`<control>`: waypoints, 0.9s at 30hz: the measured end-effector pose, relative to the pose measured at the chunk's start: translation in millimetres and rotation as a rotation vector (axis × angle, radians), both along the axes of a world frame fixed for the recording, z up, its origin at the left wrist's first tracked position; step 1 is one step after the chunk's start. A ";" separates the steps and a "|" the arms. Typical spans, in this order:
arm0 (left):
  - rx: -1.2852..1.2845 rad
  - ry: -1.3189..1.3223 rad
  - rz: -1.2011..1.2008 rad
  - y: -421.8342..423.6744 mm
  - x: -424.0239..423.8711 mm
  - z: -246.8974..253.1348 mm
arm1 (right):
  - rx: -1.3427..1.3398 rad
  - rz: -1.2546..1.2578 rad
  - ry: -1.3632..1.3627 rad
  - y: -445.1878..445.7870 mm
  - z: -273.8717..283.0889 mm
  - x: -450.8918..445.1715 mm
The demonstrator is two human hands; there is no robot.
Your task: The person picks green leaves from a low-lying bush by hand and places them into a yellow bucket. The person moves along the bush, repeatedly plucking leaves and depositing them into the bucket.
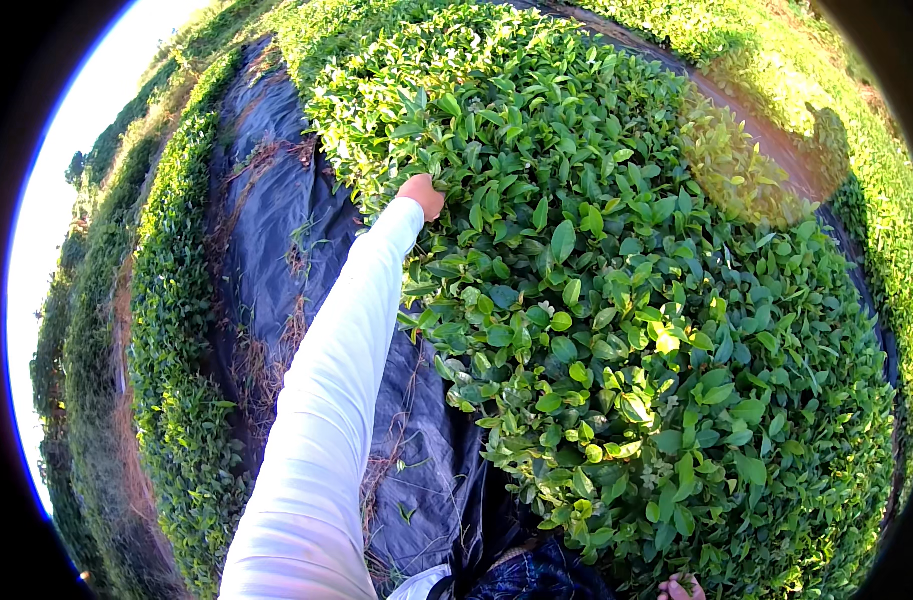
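Observation:
A broad, dense tea bush with glossy green leaves spreads before me. My left hand, at the end of an outstretched arm in a white sleeve, reaches into the bush's left edge. Its fingers are hidden by the leaves, so a grip on a shoot cannot be made out. Low in the picture, my right hand is cut off by the bottom edge, beside the bush's near side. A bit of green shows at its fingertips, too small to tell whether it is held.
Black ground-cover fabric runs along the left of the bush, with dry grass on it. Another hedge row stands farther left. Across a path at the right grows a sunlit row. Dark patterned cloth shows at the bottom.

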State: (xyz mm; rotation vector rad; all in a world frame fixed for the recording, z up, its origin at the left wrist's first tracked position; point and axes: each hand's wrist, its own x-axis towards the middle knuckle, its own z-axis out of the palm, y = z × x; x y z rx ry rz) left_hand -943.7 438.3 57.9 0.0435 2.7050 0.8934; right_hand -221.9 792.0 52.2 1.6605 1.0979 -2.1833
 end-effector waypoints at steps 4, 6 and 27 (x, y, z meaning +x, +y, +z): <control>0.749 -0.347 0.013 16.7 35.3 16.3 | -0.002 -0.002 -0.007 -2.2 0.9 -2.3; 0.989 -0.408 -0.101 24.1 62.6 22.7 | -0.006 0.003 -0.007 -2.1 0.5 -0.8; 0.187 0.307 0.193 3.6 -14.5 13.9 | -0.007 0.015 -0.011 -0.8 -1.8 -0.5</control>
